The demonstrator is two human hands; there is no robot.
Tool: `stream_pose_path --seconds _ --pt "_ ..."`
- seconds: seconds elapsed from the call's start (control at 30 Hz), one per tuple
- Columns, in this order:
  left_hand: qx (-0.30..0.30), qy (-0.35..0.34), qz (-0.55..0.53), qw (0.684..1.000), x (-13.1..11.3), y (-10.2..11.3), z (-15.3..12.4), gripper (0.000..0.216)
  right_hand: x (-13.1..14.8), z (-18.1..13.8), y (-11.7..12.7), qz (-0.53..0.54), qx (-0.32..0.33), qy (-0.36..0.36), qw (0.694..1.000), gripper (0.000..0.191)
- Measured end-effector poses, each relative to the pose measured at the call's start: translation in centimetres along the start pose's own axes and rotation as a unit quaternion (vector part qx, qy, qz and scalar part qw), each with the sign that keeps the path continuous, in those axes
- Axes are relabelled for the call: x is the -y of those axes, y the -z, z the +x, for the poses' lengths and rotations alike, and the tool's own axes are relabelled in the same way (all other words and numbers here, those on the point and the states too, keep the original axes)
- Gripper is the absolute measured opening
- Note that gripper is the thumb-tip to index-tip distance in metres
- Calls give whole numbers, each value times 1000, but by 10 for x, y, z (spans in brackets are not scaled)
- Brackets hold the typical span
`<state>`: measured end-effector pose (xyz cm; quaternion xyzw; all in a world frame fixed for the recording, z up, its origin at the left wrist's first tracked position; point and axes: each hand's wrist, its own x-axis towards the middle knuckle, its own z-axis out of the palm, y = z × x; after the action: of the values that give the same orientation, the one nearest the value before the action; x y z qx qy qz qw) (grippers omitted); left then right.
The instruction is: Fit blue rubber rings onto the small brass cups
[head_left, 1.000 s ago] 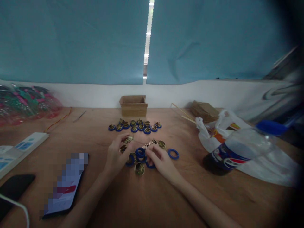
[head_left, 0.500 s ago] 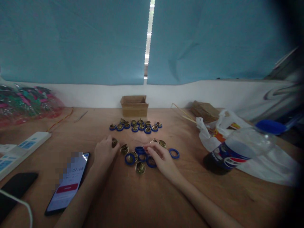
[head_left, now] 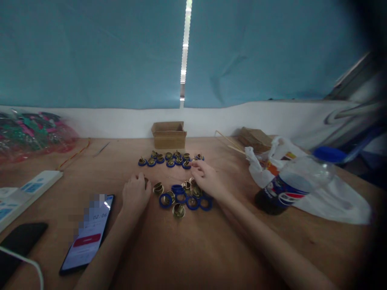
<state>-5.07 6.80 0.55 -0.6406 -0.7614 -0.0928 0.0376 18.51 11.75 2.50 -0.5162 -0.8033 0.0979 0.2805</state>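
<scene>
My left hand [head_left: 135, 192] is closed around a small brass-coloured round metal piece [head_left: 146, 182], mostly hidden by the fingers. My right hand [head_left: 208, 180] reaches over the pile, its fingers bent together at the near right of the back group. Its fingertips meet a brass piece in a blue ring [head_left: 186, 164]; whether they grip it is unclear. Between my hands lie several loose brass pieces, one [head_left: 178, 210] nearest me, and several blue rings, including one at the right [head_left: 206, 203]. Behind them, several brass pieces sit in blue rings [head_left: 151, 162].
An open cardboard box [head_left: 169, 139] stands at the back. On the left are a phone [head_left: 87, 237], a dark slab [head_left: 22, 241] with a white cable, a power strip [head_left: 33, 189] and bagged items [head_left: 33, 131]. A cola bottle [head_left: 286, 191] lies by a white plastic bag [head_left: 335, 205] at right.
My right hand has moved away from the loose rings to the back group. A blue ring at the right now lies closer to the pile. My left hand stays nearly in place.
</scene>
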Motion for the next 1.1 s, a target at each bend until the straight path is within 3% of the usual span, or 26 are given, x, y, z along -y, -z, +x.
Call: stream_pose_path --seconds 0.13,0.27,0.37,0.5,0.63,0.8,0.93,1.0,1.1 --pt "-50 -15 -41 998 -6 -1 -1 29 -15 52 -5 -64 60 17 996 43" --pt "-77 -53 -83 992 -12 -1 -2 25 -17 80 -19 -137 123 6 983 28" --pt "-95 -66 -104 988 -14 -1 -3 24 -13 82 -30 -189 151 0 970 19" --pt "-107 -73 -128 983 -15 0 -3 23 -12 76 -39 -230 175 1 957 33" --pt "-112 -86 -155 978 -16 1 -4 21 -14 73 -38 -242 183 10 953 34" --pt "-127 -110 -201 965 -17 1 -3 19 -9 67 -19 -242 149 13 959 15" --pt "-126 -144 -274 942 -20 1 -4 16 11 44 4 -234 90 26 968 17" --pt "-114 -155 -330 924 -26 4 -8 18 27 24 12 -217 58 43 974 20" --pt "-55 -138 -457 877 -37 12 -20 25 50 -7 16 -98 -26 123 987 17"
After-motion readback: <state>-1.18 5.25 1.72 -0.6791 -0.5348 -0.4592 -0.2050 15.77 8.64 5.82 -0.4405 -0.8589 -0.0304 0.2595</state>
